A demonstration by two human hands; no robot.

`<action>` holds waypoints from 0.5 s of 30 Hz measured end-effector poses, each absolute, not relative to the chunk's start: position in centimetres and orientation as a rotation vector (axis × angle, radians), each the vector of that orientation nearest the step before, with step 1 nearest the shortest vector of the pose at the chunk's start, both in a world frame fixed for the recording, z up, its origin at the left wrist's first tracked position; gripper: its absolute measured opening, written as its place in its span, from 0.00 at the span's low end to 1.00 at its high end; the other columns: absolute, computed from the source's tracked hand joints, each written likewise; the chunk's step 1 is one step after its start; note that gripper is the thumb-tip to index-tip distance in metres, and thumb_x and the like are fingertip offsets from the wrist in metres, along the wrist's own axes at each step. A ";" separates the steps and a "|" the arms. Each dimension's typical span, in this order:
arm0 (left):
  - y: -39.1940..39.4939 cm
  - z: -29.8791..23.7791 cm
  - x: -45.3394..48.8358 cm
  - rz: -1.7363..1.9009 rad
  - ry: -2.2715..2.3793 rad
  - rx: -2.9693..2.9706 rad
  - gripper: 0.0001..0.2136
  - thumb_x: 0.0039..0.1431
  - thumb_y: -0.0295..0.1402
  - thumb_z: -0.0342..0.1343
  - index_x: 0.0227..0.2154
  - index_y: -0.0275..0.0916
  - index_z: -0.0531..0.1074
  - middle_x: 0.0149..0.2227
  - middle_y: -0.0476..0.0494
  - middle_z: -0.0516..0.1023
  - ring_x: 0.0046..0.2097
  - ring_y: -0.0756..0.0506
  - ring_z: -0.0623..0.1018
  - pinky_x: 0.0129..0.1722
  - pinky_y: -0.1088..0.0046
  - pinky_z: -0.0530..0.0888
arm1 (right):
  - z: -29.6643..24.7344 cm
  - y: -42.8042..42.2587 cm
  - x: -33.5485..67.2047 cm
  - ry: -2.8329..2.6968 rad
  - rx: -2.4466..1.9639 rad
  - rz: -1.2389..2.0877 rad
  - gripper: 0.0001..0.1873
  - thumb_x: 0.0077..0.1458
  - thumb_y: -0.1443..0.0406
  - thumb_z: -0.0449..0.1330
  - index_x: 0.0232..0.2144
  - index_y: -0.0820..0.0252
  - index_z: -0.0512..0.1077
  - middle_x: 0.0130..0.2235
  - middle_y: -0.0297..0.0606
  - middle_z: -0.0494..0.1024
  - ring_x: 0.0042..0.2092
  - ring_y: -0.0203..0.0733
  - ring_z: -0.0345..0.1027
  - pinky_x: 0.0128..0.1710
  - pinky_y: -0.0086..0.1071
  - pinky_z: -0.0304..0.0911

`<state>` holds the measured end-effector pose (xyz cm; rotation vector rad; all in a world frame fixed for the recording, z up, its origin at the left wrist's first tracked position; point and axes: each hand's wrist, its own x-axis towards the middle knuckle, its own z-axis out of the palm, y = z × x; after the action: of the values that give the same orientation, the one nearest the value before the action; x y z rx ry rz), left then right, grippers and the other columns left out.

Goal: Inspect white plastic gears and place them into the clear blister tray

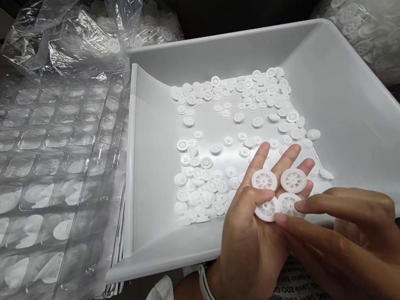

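While four white wheels [293, 180] are borne on the upturned palm and fingers of the left hand [249, 242], right of centre in the lower half of the frame, the two at the left are crossed by its thumb, by which they are held down. From the lower right, the right hand [361, 227] is brought in with two fingertips set at the lower pair; whether a wheel is gripped there or merely touched cannot be told.

The middle of the frame is taken up by a pale bin [355, 100], over whose near side both hands are held. Many loose wheels [206, 198] are scattered on its floor, crowded along the far edge, down the right and at the near left; some at the lower right are hidden by the left hand's fingers.

The left of the frame is filled by a clear blister tray [99, 143], with white pieces [6, 201] seen in its lower pockets, partly blurred by glare. At the upper left, wheels are covered by a crumpled bag [82, 42]; another full bag [364, 25] is placed at the upper right, beside the bin. At the bottom, a band [207, 291] is worn on the left wrist.
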<state>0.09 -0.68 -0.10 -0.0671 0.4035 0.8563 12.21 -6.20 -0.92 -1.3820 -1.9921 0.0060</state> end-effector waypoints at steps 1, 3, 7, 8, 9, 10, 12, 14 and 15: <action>-0.7 -0.1 0.1 0.855 0.402 -0.067 0.29 0.58 0.22 0.44 0.63 0.41 0.52 0.59 0.40 0.69 0.60 0.44 0.69 0.62 0.64 0.61 | -0.9 -6.2 12.2 -1.989 -1.380 0.004 0.18 0.50 0.75 0.64 0.44 0.58 0.76 0.44 0.41 0.72 0.42 0.45 0.67 0.38 0.40 0.62; -0.6 -0.1 0.0 0.853 0.405 -0.068 0.30 0.57 0.22 0.44 0.63 0.40 0.52 0.59 0.40 0.70 0.60 0.44 0.69 0.62 0.63 0.61 | -0.8 -6.3 12.2 -1.962 -1.385 0.001 0.18 0.51 0.75 0.62 0.45 0.57 0.76 0.44 0.41 0.73 0.42 0.45 0.67 0.38 0.40 0.62; -0.7 -0.2 0.0 0.853 0.408 -0.071 0.30 0.57 0.23 0.44 0.63 0.41 0.51 0.59 0.41 0.70 0.60 0.43 0.69 0.62 0.63 0.60 | -1.2 -6.3 12.4 -1.966 -1.375 -0.017 0.17 0.55 0.72 0.59 0.46 0.55 0.76 0.44 0.41 0.73 0.42 0.46 0.67 0.38 0.41 0.62; -0.7 -0.2 0.1 0.851 0.407 -0.072 0.29 0.58 0.23 0.44 0.63 0.41 0.52 0.59 0.41 0.70 0.60 0.43 0.69 0.62 0.63 0.60 | -1.4 -6.3 12.5 -1.976 -1.362 -0.027 0.17 0.55 0.71 0.59 0.46 0.55 0.76 0.44 0.41 0.73 0.42 0.46 0.67 0.37 0.41 0.63; -0.7 -0.2 0.1 0.849 0.406 -0.074 0.28 0.59 0.24 0.44 0.63 0.42 0.52 0.59 0.41 0.70 0.60 0.43 0.69 0.62 0.63 0.60 | -1.5 -6.3 12.6 -1.989 -1.352 -0.036 0.17 0.55 0.71 0.60 0.47 0.54 0.76 0.44 0.41 0.73 0.42 0.46 0.67 0.37 0.40 0.63; -0.8 -0.2 0.2 0.850 0.408 -0.079 0.28 0.60 0.25 0.44 0.63 0.42 0.52 0.59 0.41 0.70 0.60 0.43 0.68 0.62 0.63 0.60 | -1.6 -6.2 12.7 -2.001 -1.346 -0.042 0.17 0.55 0.70 0.60 0.47 0.54 0.75 0.44 0.40 0.73 0.42 0.45 0.67 0.36 0.40 0.63; -0.7 -0.1 0.2 0.851 0.412 -0.088 0.26 0.61 0.27 0.44 0.63 0.42 0.52 0.59 0.41 0.70 0.60 0.42 0.69 0.62 0.63 0.60 | -1.7 -6.2 12.9 -2.020 -1.347 -0.043 0.17 0.54 0.70 0.61 0.47 0.54 0.75 0.44 0.40 0.73 0.42 0.45 0.67 0.37 0.39 0.64; -0.7 -0.1 0.2 0.850 0.418 -0.093 0.26 0.62 0.28 0.44 0.63 0.42 0.53 0.59 0.41 0.70 0.60 0.43 0.69 0.62 0.63 0.60 | -1.7 -6.2 13.0 -2.040 -1.354 -0.024 0.17 0.55 0.69 0.61 0.47 0.53 0.75 0.45 0.40 0.72 0.43 0.45 0.67 0.37 0.40 0.64; -0.6 -0.1 0.2 0.848 0.420 -0.093 0.25 0.62 0.29 0.44 0.63 0.42 0.53 0.58 0.41 0.70 0.60 0.43 0.69 0.62 0.63 0.60 | -1.6 -6.3 13.0 -2.043 -1.354 -0.015 0.16 0.55 0.69 0.61 0.47 0.53 0.75 0.46 0.40 0.72 0.43 0.46 0.67 0.38 0.40 0.64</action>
<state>0.25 -0.63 -0.10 -0.0929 0.4198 0.8484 13.01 -6.30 -1.64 -1.3538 -2.0432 -0.0147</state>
